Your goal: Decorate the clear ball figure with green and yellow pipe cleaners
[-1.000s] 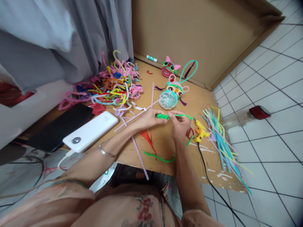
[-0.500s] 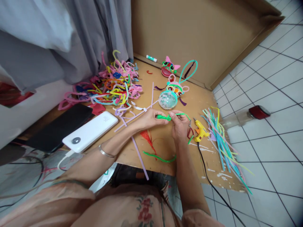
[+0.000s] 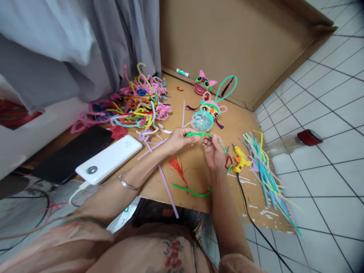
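Observation:
Between my hands is a green fuzzy stem, twisted thicker near the left fingers. My left hand pinches its twisted part. The thinner end runs through the fingers of my right hand, which are curled together, and sticks out toward the red-handled pliers. Just beyond my fingers sits a clear, teal-rimmed bowl shape, touching a decorated animal face with pink loops. Nearer me, a red tassel and a loose green stem lie on the table.
A yellow glue gun with a black cord and a bundle of colored stems lie to the right. On the left are a tangled pile of stems, a white power bank and a black phone-like slab. Cardboard stands behind.
My right hand has shifted slightly away from my left and turned, drawing the thin green end apart from the twisted part. My left hand still pinches the stem.

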Tool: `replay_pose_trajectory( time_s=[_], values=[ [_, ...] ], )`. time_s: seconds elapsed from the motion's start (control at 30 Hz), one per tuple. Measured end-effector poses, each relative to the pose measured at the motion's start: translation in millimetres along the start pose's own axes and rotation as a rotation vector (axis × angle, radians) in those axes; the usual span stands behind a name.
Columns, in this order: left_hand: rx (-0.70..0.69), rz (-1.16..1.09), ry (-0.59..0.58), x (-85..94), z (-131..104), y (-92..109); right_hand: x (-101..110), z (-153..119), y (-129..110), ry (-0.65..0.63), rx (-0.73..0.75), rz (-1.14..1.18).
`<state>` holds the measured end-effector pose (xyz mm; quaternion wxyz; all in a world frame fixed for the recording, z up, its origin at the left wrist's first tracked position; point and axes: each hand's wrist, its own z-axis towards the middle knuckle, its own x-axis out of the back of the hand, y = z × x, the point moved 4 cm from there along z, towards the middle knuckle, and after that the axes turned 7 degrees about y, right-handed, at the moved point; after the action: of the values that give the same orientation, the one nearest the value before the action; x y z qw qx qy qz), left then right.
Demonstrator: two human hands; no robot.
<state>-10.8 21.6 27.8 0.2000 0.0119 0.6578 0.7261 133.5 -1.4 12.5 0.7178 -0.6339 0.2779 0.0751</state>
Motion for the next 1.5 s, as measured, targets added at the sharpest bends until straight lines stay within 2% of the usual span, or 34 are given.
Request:
replay_pose_trajectory(
  time_s=[0.17,0.3,0.53,0.67,0.83,0.97,1.07,1.2,1.33,1.5],
  values=[
    [0.061,-0.194,0.042,1.9,3.9,-1.3,-0.8,-6.4,-6.1,0.052,0.233,-0.289],
    [0.05,-0.196,0.094,6.3,7.8,-6.5,-6.2,-13.7,-9.8,0.027,0.436,-0.53],
    [0.004,0.021,0.202,15.4,9.3,-13.9,-18.9,-26.5,-16.7,-0.139,0.784,-0.806],
    [-0.053,0.229,0.2,15.6,6.6,-10.7,-22.1,-30.7,-17.3,-0.241,0.866,-0.861],
    [-0.164,0.545,0.112,9.2,2.1,-7.6,-18.9,-25.9,-18.8,-0.2,0.812,-0.905],
    [-0.219,0.68,-0.069,0.8,-1.9,-8.8,-10.1,-13.4,-19.9,-0.077,0.62,-0.815],
    [-0.193,0.556,-0.178,-3.4,-3.3,-10.6,-2.0,-1.8,-14.5,-0.024,0.376,-0.664],
    [-0.14,0.351,-0.199,-5.4,-2.5,-12.0,4.3,6.2,-3.5,0.014,0.13,-0.427],
    [-0.061,0.245,-0.177,-7.0,-2.3,-12.0,3.8,6.1,3.5,0.026,0.064,-0.302],
    [0.016,0.157,-0.146,-10.0,-4.3,-8.3,2.1,4.0,8.8,0.068,0.056,-0.248]
  ],
)
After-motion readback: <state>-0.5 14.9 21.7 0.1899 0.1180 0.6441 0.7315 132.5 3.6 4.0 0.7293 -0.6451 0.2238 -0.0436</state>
